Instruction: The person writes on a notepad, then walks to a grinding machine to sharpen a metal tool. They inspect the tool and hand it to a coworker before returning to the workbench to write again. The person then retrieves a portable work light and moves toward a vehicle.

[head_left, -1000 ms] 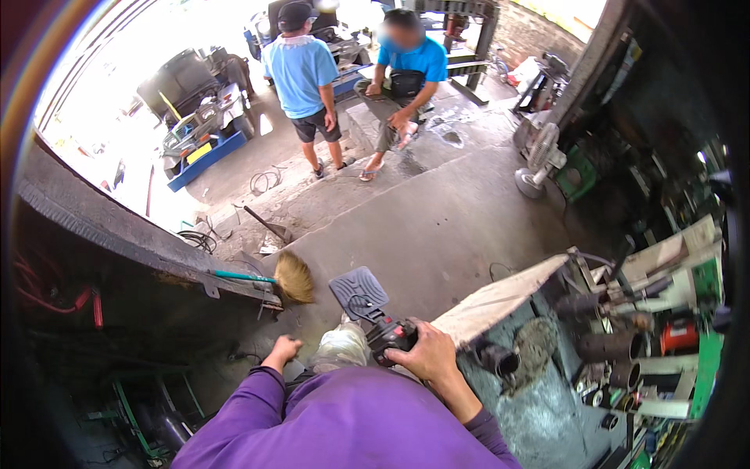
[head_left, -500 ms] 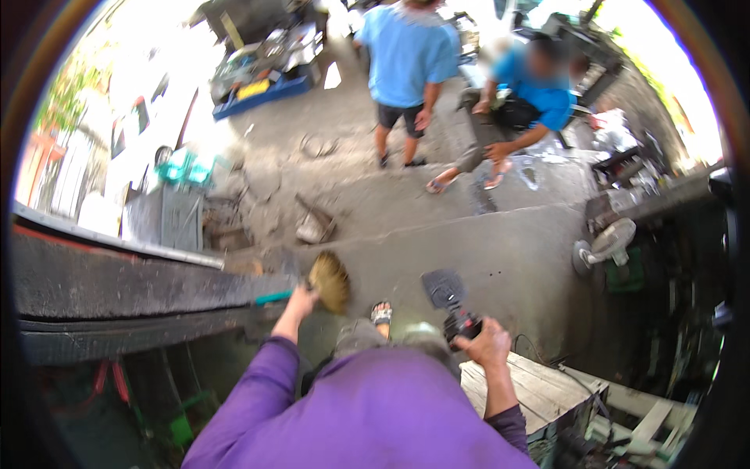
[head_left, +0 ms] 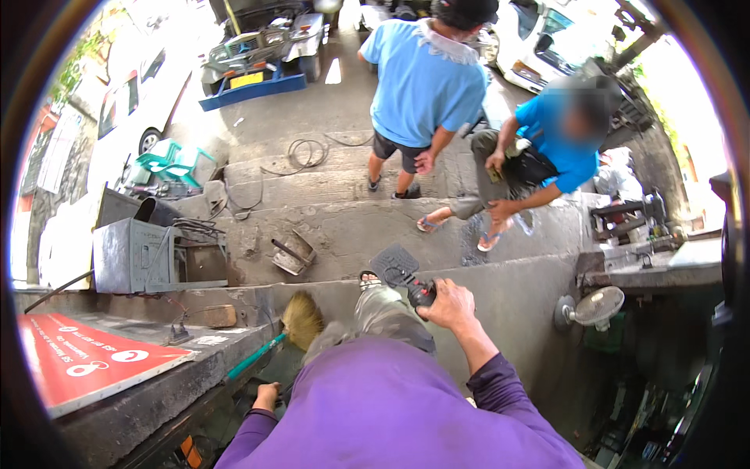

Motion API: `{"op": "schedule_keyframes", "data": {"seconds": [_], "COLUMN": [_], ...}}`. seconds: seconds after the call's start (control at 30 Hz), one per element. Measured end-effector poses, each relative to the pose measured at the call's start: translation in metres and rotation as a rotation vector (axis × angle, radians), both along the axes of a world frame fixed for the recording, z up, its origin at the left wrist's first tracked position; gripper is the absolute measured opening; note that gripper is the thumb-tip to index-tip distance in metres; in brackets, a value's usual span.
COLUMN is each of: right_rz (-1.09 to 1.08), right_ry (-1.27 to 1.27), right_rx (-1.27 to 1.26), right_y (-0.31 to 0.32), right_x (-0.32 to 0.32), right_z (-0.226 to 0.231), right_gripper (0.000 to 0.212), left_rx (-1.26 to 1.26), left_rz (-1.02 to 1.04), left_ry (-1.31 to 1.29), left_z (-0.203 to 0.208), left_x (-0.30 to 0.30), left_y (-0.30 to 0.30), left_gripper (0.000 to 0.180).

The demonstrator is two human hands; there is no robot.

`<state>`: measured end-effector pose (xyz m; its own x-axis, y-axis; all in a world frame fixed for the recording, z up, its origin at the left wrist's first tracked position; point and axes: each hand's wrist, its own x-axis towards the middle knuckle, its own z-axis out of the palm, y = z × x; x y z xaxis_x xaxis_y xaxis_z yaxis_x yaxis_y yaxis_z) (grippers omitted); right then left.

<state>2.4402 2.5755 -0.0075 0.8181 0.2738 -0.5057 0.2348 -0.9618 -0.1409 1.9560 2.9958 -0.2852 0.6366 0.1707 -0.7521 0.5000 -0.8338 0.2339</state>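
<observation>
In my right hand [head_left: 451, 305] is a black tool with red parts [head_left: 423, 292]; a flat, dark, ridged plate [head_left: 396, 263] extends from its far end. What kind of tool it is I cannot make out. My left hand [head_left: 267, 396] is low on the left, its fingers curled and mostly hidden. Anything inside them does not show. A broom [head_left: 302, 319] with straw-coloured bristles and a turquoise handle [head_left: 256, 356] leans at the concrete ledge [head_left: 156, 391], just beyond my left hand and apart from it.
Ahead, one person in blue [head_left: 426, 78] stands and another [head_left: 547, 148] sits. A dustpan [head_left: 294, 254] and a cable [head_left: 306, 154] lie on the stepped floor. A grey metal cabinet [head_left: 125, 254] and red sign [head_left: 94, 359] are left; a fan [head_left: 598, 306] is right.
My left hand has come off the broom and drawn back toward me. My right hand has moved forward and left with the black tool. The view has shifted forward.
</observation>
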Motion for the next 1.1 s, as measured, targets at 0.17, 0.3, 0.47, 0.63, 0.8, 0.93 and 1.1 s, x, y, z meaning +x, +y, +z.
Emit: {"op": "schedule_keyframes", "data": {"seconds": [0.17,0.3,0.47,0.63,0.8,0.93,1.1], "right_rz": [0.225,0.281,0.306,0.316,0.373,0.322,0.216], "right_ry": [-0.024,0.026,0.011,-0.041,-0.119,-0.039,0.053], "right_rx": [0.048,0.153,0.248,0.228,0.129,0.049,0.016], "right_y": [0.083,0.139,0.207,0.307,0.426,0.498,0.569], "right_x": [0.121,0.193,0.281,0.396,0.522,0.604,0.694], "right_z": [0.004,0.001,-0.069,-0.178,-0.268,-0.299,-0.370], "right_gripper": [0.069,0.065,0.069,0.074,0.071,0.075,0.080], "left_rx": [-0.244,-0.436,-0.517,-0.964,-0.595,-0.415,-0.431], "left_rz": [1.328,1.489,1.393,1.584,1.616,1.360,1.714], "left_ry": [-0.157,-0.289,-0.391,-0.723,-0.747,-0.579,-0.678], "left_z": [0.046,0.084,0.089,0.040,-0.056,-0.089,-0.125], "left_x": [0.094,0.219,0.382,0.531,0.651,0.681,0.703], "left_y": [-0.020,0.002,0.059,0.142,0.215,0.243,0.283], "left_gripper": [0.057,0.035,0.045,0.036,0.034,0.037,0.038]}}
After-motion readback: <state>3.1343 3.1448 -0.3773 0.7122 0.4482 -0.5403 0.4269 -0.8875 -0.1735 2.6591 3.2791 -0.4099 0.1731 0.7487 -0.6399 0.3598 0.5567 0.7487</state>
